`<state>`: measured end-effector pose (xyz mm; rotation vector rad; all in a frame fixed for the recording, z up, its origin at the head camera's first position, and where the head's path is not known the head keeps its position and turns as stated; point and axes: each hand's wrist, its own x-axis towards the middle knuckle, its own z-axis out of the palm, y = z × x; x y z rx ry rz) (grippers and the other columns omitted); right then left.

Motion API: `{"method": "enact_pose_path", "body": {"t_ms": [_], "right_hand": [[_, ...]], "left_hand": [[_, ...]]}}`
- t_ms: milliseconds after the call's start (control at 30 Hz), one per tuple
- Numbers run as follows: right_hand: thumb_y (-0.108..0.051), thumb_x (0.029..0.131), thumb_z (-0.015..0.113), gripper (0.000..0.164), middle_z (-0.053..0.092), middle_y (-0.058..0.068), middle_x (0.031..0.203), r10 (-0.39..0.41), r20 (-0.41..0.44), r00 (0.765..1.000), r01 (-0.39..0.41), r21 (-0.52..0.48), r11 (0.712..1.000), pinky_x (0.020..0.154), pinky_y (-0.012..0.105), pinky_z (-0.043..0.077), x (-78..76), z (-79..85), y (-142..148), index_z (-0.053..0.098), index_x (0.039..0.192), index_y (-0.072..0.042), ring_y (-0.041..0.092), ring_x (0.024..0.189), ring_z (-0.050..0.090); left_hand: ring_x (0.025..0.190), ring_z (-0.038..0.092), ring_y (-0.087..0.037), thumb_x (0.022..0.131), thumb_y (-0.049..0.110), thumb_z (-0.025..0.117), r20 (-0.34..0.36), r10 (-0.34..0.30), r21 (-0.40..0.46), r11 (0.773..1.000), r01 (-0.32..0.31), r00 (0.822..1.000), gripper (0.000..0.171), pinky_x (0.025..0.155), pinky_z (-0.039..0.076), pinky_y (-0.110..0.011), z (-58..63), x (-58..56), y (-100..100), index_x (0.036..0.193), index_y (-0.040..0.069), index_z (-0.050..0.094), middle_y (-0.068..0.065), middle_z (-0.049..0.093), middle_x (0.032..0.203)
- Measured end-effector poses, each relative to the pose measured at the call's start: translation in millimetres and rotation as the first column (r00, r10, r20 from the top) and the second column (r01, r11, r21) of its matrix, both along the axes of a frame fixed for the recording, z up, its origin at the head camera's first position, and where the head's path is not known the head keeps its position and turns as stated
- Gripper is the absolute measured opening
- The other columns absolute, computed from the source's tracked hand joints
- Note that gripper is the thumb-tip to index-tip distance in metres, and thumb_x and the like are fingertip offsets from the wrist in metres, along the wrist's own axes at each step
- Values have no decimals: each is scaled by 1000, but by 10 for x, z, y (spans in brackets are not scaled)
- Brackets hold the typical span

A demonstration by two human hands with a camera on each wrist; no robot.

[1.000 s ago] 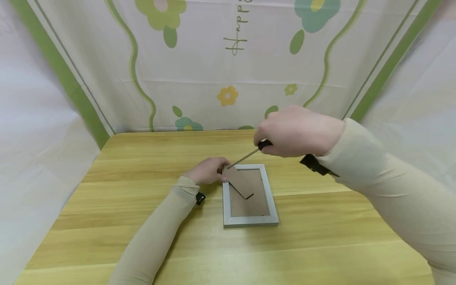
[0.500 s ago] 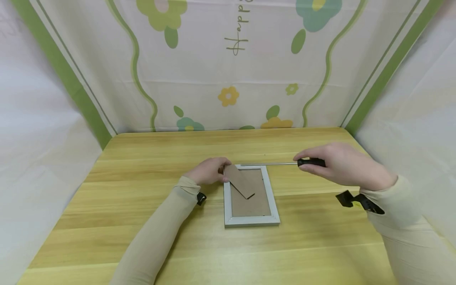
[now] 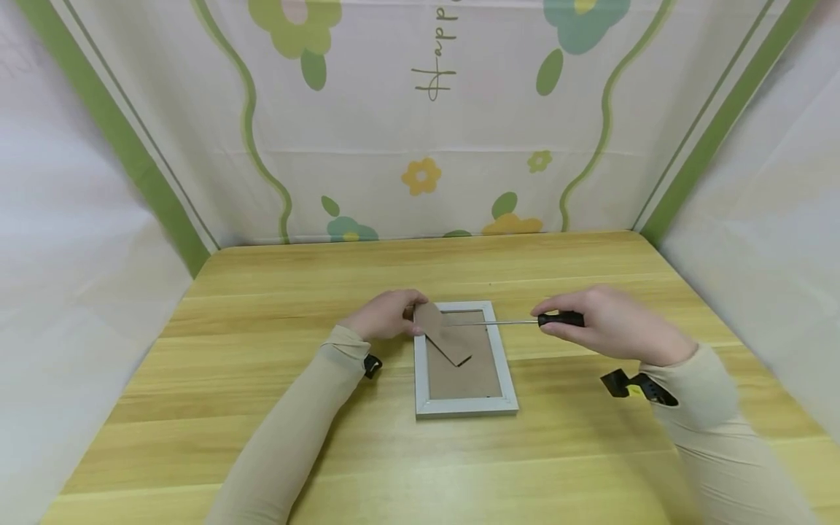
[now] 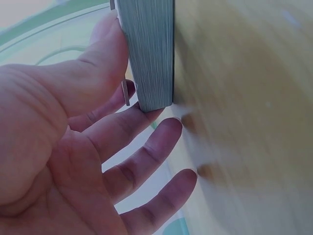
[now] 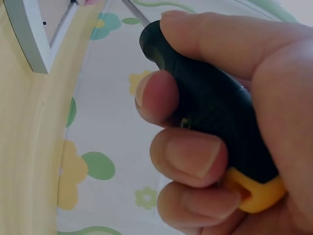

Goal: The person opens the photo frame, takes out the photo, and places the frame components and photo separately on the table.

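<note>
Head view: from where I stand, the right hand, to the right of the centre, grips a screwdriver with the fingers curled around its black handle; the right wrist view shows also a yellow end on this handle. The thin metal shaft points to the left, over the picture frame, but whether its tip touches something, I cannot tell. The left hand, near the middle, pinches the upper left corner of this frame; in the left wrist view its last fingers are spread, close to the table. The grey frame lies on the wood, a little below the centre. Inside its rim is a brown board, with a brown flap slantwise over it. At the top hangs a flowered white cloth.
</note>
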<state>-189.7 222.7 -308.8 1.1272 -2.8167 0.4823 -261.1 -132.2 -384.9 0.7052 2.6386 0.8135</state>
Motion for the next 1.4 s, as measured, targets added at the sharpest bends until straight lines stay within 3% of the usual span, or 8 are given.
{"method": "enact_pose_path", "body": {"t_ms": [300,500,933,1167,1400], "right_hand": [[-24,95,70,22,70,-12,93,-5,99,995,12,-74,997,56,23,45,-127,-163,0,72,116,-19,-3,48,38],[-12,90,74,27,66,-11,79,30,145,989,-9,-146,989,50,24,44,-165,-227,-22,68,114,-22,0,53,48],[-7,86,77,21,70,-14,92,85,94,992,-59,-253,966,65,23,54,-120,-196,-110,69,99,-23,2,78,65],[-8,87,77,20,72,-14,98,98,79,992,-74,-269,960,69,22,55,-97,-172,-143,72,100,-22,3,84,68],[-6,84,78,20,73,-12,97,126,0,992,-122,-264,957,65,17,52,-48,-143,-195,74,99,-19,3,82,68]], "left_hand": [[107,60,-20,89,15,75,5,6,-1,1000,-6,1000,56,95,48,-36,-30,-11,-2,139,4,53,-7,63,121],[106,59,-19,89,16,75,-3,9,-9,1000,-9,1000,57,96,47,-36,-41,-31,4,140,5,53,-6,63,122],[109,59,-21,89,16,75,5,13,-5,1000,-13,1000,56,97,47,-37,-28,-33,2,140,4,53,-7,62,124],[109,60,-21,89,16,75,7,8,2,1000,-8,1000,56,96,47,-36,-22,-42,-5,140,4,53,-7,62,124],[111,59,-21,89,16,75,16,5,-2,1000,-5,1000,57,97,47,-36,-43,-60,-6,141,5,52,-7,62,125]]}}
